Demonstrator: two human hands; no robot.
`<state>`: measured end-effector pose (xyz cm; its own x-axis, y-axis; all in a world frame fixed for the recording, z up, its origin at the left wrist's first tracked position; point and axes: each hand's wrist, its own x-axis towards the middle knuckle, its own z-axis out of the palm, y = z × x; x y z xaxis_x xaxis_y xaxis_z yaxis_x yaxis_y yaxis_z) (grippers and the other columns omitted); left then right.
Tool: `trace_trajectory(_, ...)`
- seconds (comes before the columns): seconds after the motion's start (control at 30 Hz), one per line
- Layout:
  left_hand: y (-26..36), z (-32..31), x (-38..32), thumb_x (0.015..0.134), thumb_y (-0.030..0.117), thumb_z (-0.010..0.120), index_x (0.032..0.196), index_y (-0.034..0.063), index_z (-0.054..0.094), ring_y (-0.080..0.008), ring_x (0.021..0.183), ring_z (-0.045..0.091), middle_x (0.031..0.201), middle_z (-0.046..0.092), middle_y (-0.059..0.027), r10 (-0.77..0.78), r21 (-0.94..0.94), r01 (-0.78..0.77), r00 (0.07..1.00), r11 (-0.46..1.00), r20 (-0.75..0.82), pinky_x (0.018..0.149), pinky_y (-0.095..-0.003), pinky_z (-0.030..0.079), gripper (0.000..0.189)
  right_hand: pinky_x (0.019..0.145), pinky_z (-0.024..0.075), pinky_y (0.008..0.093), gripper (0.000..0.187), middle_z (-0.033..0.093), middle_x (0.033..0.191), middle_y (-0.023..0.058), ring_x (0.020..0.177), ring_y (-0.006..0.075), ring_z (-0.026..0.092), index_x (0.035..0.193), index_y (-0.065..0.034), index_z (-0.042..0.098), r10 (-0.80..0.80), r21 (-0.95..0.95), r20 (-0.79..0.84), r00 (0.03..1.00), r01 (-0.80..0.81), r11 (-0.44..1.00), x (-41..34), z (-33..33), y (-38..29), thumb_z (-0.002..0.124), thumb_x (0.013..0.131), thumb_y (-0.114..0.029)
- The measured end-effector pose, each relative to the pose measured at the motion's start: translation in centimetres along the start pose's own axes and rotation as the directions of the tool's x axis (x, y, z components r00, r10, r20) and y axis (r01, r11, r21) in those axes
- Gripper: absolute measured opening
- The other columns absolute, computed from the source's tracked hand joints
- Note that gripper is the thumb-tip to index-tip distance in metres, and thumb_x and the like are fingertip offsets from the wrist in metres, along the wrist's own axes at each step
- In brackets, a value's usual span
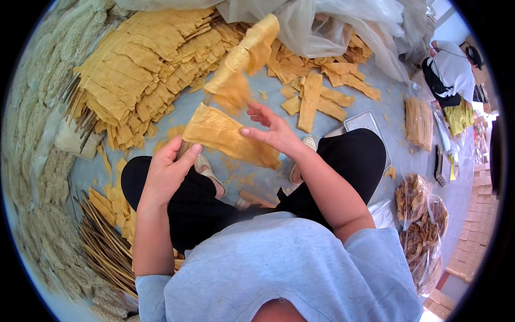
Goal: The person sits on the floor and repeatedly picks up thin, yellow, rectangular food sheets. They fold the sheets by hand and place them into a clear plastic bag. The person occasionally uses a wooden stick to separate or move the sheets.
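Note:
My left hand (pixel 169 171) grips the lower end of a thin wooden stick (pixel 207 98). Several yellow sheet-like strips hang from the stick; the upper ones (pixel 241 60) look blurred. The lowest yellow strip (pixel 229 135) is wrapped around the stick just above my left hand and hangs to the right. My right hand (pixel 273 131) has its thumb against this strip, with the other fingers raised and apart; it does not close on anything. Loose flat yellow strips (pixel 310 100) lie on the grey floor beyond my right hand.
A large pile of yellow strips on sticks (pixel 132 64) stands at upper left. Bare sticks (pixel 104 241) lie at lower left. Translucent plastic sheeting (pixel 322 36) covers the top. A metal tray (pixel 372 116) is by my right knee, bagged brown pieces (pixel 418 217) at right, another person (pixel 452 70) at upper right.

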<state>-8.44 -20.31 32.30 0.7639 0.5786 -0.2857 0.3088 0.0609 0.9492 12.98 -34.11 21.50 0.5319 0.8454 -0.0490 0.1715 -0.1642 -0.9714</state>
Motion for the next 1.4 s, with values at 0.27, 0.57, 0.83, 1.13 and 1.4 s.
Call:
trace_trajectory(0.27,2.7,-2.4,0.3,0.091,0.024,0.065,0.116,0.0087,0.06,0.0011,0.049,0.031,0.063,0.041,0.0109,-0.027,-0.107,0.013,0.991,0.994,-0.133,0.042,-0.0159,0.022,0.029,0.089,0.0445,0.0266,0.052,0.064,0.109,0.0015,0.099,0.0099,0.056,0.124,-0.0061,0.058,0.198,0.084,0.497,0.845,-0.274,0.958,-1.3,-1.6,-0.4,0.076,0.081,-0.028)
trace_trajectory(0.57,4.3,-3.7,0.8,0.094,0.027,0.059,0.105,0.0109,0.058,0.0013,0.044,0.03,0.059,0.042,0.0081,0.105,0.063,-0.093,0.963,0.994,-0.248,0.038,-0.0147,0.022,0.02,0.078,0.0489,0.0265,0.042,0.068,0.095,0.0008,0.086,0.0093,0.059,0.114,-0.0063,0.065,0.2,-0.002,0.519,0.831,-0.233,0.973,-2.3,-1.8,1.0,0.073,0.083,-0.034)
trace_trajectory(0.83,5.6,-2.5,-0.9,0.093,0.022,0.061,0.135,0.0051,0.047,-0.0007,0.05,0.037,0.062,0.046,0.0071,0.265,0.176,-0.231,0.942,0.957,-0.205,0.043,-0.0167,0.028,0.047,0.073,0.0488,0.0258,0.042,0.066,0.088,0.0001,0.083,0.0098,0.06,0.111,-0.0078,0.066,0.179,-0.012,0.422,0.889,-0.192,0.981,-1.0,-4.5,0.4,0.077,0.078,-0.032)
trace_trajectory(1.13,6.6,0.2,-1.7,0.09,0.013,0.064,0.136,0.0028,0.047,-0.0002,0.051,0.042,0.081,0.06,0.0038,0.33,0.214,-0.318,0.944,0.924,-0.023,0.047,-0.0158,0.035,0.05,0.102,0.0394,0.0358,0.067,0.054,0.13,0.0101,0.119,0.0209,0.051,0.134,-0.0075,0.047,-0.426,-0.059,-0.026,0.904,0.424,0.904,0.9,-3.6,-6.2,0.077,0.077,-0.028)
trace_trajectory(1.4,7.5,1.8,-1.7,0.09,0.014,0.065,0.131,0.0029,0.05,0.0015,0.054,0.04,0.089,0.059,0.002,0.257,0.153,-0.253,0.966,0.955,-0.008,0.046,-0.015,0.033,0.046,0.105,0.0368,0.0378,0.069,0.049,0.136,0.0156,0.126,0.026,0.047,0.135,-0.008,0.046,-0.491,-0.026,-0.146,0.859,0.493,0.87,1.7,-3.4,-4.9,0.076,0.078,-0.032)
